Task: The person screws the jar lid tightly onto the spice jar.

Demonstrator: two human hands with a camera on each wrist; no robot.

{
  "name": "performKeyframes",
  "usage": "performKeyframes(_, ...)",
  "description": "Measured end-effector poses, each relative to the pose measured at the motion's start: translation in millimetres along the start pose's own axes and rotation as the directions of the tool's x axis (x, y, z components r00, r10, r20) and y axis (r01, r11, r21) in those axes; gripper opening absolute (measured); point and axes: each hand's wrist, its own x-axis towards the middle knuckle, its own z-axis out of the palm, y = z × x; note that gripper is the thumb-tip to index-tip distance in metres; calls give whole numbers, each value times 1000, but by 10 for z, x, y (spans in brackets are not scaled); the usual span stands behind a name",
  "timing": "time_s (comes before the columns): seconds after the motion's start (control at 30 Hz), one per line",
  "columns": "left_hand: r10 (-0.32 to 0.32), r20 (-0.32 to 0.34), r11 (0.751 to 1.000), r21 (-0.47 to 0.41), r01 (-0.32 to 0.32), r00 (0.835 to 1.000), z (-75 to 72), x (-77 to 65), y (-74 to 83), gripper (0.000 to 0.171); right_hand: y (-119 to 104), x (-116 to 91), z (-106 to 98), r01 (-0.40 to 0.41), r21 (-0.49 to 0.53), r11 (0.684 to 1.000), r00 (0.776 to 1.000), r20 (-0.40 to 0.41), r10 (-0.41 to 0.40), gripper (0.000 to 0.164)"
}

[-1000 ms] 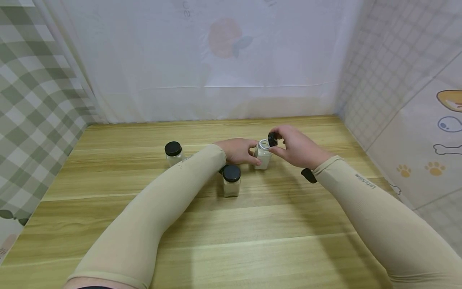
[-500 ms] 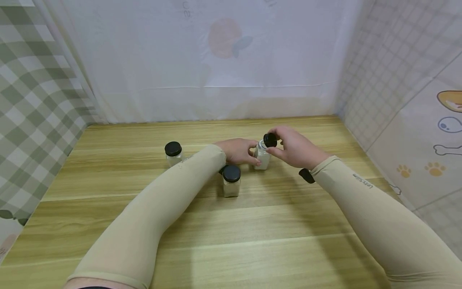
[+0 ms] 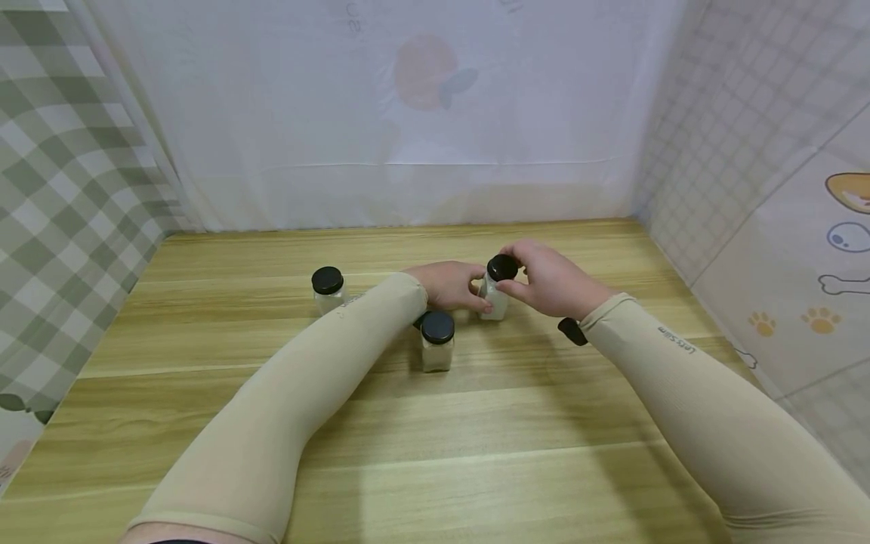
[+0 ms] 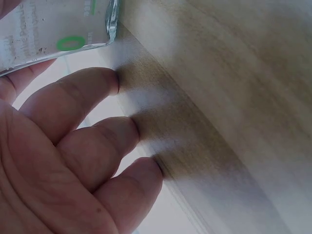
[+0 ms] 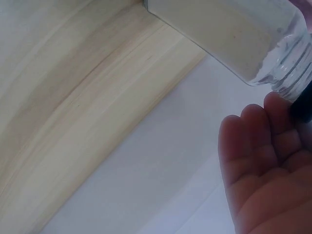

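A square glass jar (image 3: 495, 302) of pale powder stands upright on the table, steadied by my left hand (image 3: 451, 285) with thumb and forefinger on its sides. In the left wrist view the jar (image 4: 53, 34) shows green print, and the other fingers (image 4: 112, 134) touch the wood. My right hand (image 3: 553, 279) pinches a black lid (image 3: 502, 267) at the jar's mouth. From the right wrist, the jar's glass (image 5: 219, 34) shows a threaded neck, and the black lid (image 5: 303, 105) sits at it, partly cut off. Whether the threads engage I cannot tell.
Another black-lidded jar (image 3: 437, 344) stands in front of my left wrist. A further one (image 3: 328, 283) is farther left, partly behind my left sleeve. The wooden table (image 3: 476, 468) ends at a white curtain (image 3: 306, 189) behind and a patterned wall on the right.
My right hand has moved slightly left and tipped the black lid from upright to nearly flat over the jar's mouth. My left hand and the other jars have stayed put.
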Motion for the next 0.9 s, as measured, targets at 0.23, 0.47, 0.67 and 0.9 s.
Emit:
performKeyframes(0.23, -6, -3, 1000, 4, 6, 1000, 8, -7, -1, 70, -16, 3, 4, 6, -19, 1000, 1000, 16, -6, 31)
performKeyframes(0.47, 9, -19, 999, 40, -8, 1000, 12, 8, -16, 72, -4, -4, 32, 7, -47, 999, 999, 31, -6, 31)
performKeyframes(0.67, 13, -14, 999, 47, -12, 1000, 12, 15, -16, 73, -3, -7, 37, 9, -69, 998, 999, 31, -7, 34)
performKeyframes(0.9, 2, 4, 1000, 30, -2, 1000, 2, -2, 1, 75, -11, -2, 28, 7, -95, 995, 999, 39, -4, 36)
